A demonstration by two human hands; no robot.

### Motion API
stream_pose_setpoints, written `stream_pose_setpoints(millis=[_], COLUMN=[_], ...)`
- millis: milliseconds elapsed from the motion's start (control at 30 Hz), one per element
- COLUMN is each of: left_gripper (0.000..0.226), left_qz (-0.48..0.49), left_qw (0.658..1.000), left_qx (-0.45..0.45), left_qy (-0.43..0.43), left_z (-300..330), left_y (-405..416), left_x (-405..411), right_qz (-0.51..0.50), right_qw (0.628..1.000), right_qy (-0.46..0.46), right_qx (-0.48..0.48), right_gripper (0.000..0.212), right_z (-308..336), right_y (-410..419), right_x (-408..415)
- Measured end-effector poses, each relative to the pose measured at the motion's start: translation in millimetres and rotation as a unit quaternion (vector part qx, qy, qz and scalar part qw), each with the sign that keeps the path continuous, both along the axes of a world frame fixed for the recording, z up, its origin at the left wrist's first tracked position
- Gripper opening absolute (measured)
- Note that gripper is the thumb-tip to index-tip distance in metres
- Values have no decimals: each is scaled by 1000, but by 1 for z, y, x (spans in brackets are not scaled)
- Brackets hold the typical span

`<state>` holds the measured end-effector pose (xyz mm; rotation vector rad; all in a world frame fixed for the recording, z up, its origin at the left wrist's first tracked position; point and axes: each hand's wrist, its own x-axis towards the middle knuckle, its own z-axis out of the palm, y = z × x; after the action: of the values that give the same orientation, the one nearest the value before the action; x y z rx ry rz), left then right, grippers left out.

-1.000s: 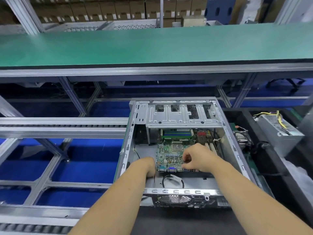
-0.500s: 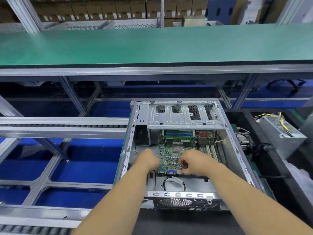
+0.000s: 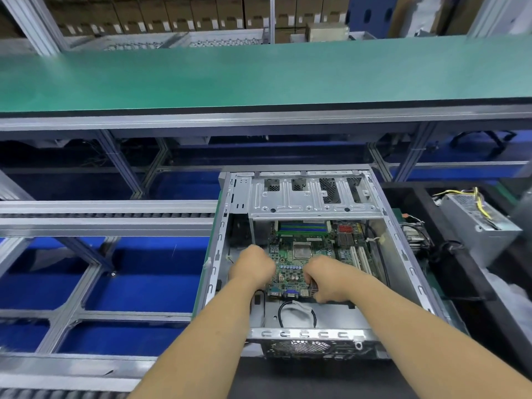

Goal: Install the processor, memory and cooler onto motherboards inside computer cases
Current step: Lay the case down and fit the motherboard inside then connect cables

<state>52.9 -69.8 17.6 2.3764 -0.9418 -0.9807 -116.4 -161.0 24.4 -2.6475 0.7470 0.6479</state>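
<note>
The motherboard [image 3: 299, 263], green and studded with small components, lies flat inside the open metal computer case [image 3: 403, 243], which sits on the near edge of the work line, below the long green bench top [image 3: 259, 73]. The square processor socket [image 3: 302, 250] shows near the board's middle, and blue memory slots [image 3: 302, 227] run along its far edge, just under the case's silver drive cage [image 3: 311, 197]. The left hand [image 3: 252, 266] is at the board's left edge with its fingers curled under; it seems to grip that edge, though the knuckles hide the contact. The right hand [image 3: 328, 279] is at the near right corner of the board, fingers curled around the edge by the rear ports [image 3: 289, 293]. A looped black cable [image 3: 296, 313] lies on the case floor between the two forearms. To the right of the case, a grey power supply [image 3: 478, 223] with yellow wires rests on a dark surface. Cardboard boxes [image 3: 178, 15] are stacked behind the bench.
</note>
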Motion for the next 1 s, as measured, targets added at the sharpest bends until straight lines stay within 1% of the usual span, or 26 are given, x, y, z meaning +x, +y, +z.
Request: stream_pose_setpoints(millis=[67, 133, 200, 267, 333, 367, 467, 567, 733, 867, 1000], left_gripper=[17, 17, 21, 30, 33, 33, 30, 29, 28, 27, 26], left_qz=[23, -15, -83, -142, -160, -162, -175, -204, -210, -198, -183], left_qw=[999, 999, 994, 979, 969, 966, 959, 947, 934, 946, 952], left_qx=[-21, 7, 65, 127, 161, 165, 158, 150, 85, 56, 47], left_qy=[-42, -36, 18, 66, 100, 115, 156, 197, 278, 250, 242], left_z=[-2, -2, -4, -4, -3, -2, 4, 12, 25, 24, 20], left_y=[-1, -1, 2, 5, 6, 7, 7, 9, 11, 10, 9], left_x=[3, 2, -3, -6, -7, -8, -13, -16, -21, -21, -19], right_qz=[19, 34, 38, 32, 19, 17, 33, 38, 37, 44, 70], right_qw=[999, 998, 998, 998, 998, 997, 995, 995, 995, 994, 992], right_qy=[23, 34, 27, 17, 15, 17, 27, 17, -12, -18, 14], right_qx=[-17, -31, -35, -46, -63, -71, -85, -88, -90, -102, -106], right_gripper=[20, 23, 29, 31, 28, 25, 20, 19, 22, 23, 26], right_z=[0, 1, 0, -1, -2, -3, -3, -2, 0, -3, -3], right_y=[2, 4, 4, 4, 3, 4, 4, 3, 1, 2, 3], right_x=[4, 7, 7, 4, 2, 1, 1, 0, -5, -6, -7])
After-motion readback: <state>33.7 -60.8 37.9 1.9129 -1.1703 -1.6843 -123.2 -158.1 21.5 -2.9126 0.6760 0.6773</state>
